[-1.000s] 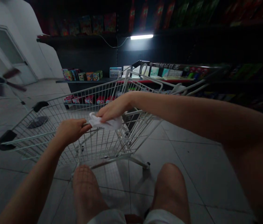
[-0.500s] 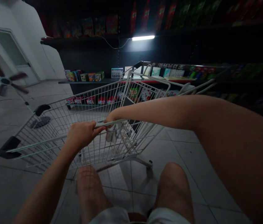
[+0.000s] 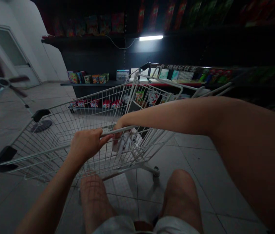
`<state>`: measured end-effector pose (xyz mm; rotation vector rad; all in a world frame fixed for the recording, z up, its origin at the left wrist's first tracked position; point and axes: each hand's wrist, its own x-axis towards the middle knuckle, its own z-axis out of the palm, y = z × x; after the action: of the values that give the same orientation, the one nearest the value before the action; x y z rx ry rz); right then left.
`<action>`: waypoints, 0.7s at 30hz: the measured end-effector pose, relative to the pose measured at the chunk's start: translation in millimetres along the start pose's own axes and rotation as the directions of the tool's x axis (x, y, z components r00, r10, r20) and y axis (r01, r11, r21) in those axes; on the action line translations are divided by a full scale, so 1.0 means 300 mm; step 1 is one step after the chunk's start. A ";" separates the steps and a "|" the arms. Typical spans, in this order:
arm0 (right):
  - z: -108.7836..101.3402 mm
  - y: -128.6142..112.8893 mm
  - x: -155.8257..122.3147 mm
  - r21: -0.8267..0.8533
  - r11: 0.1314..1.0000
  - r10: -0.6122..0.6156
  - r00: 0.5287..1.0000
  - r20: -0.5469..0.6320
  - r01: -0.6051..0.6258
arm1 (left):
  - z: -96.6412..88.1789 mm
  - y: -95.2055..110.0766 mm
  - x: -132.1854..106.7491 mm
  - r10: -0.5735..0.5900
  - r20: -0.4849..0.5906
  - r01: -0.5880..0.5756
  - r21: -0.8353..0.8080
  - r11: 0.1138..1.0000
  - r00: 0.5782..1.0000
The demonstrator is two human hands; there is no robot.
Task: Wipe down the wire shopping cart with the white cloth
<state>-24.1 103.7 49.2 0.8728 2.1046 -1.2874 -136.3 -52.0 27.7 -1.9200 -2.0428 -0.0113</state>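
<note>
A wire shopping cart point(image 3: 54, 130) lies tipped on its side on the tiled floor in front of my knees. My left hand point(image 3: 86, 143) is closed round the cart's top rim wire. My right hand point(image 3: 120, 128) reaches over that rim into the basket, its fingers closed on a white cloth point(image 3: 125, 143) pressed against the inner wire wall. Most of the right hand's fingers are hidden behind the wires.
Dark store shelves point(image 3: 95, 83) with coloured packets stand behind the cart, lit by a tube light point(image 3: 150, 38). A standing fan point(image 3: 4, 81) spins at the left near a door point(image 3: 10, 52). A second cart's frame point(image 3: 200, 91) sits at the right. My bare knees point(image 3: 178, 195) are below.
My right hand has moved with the cloth from on top of the rim down inside the basket. The left hand has slid slightly right along the rim.
</note>
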 end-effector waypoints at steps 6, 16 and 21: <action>-0.033 -0.035 -0.053 0.179 0.960 0.218 0.976 0.004 -0.215 | 0.001 0.000 -0.007 0.007 -0.005 -0.007 -0.012 1.000 1.000; -0.019 -0.013 -0.058 0.180 0.961 0.227 0.970 -0.085 -0.209 | -0.007 0.004 -0.006 0.015 -0.003 -0.015 -0.008 1.000 1.000; -0.031 -0.032 -0.089 0.170 0.948 0.261 0.963 0.061 -0.268 | -0.002 0.005 -0.006 0.000 -0.007 0.000 -0.005 1.000 1.000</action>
<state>-14.6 102.1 77.6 1.1536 1.7902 -1.3472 -134.7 -53.8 27.6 -1.9199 -2.0402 -0.0230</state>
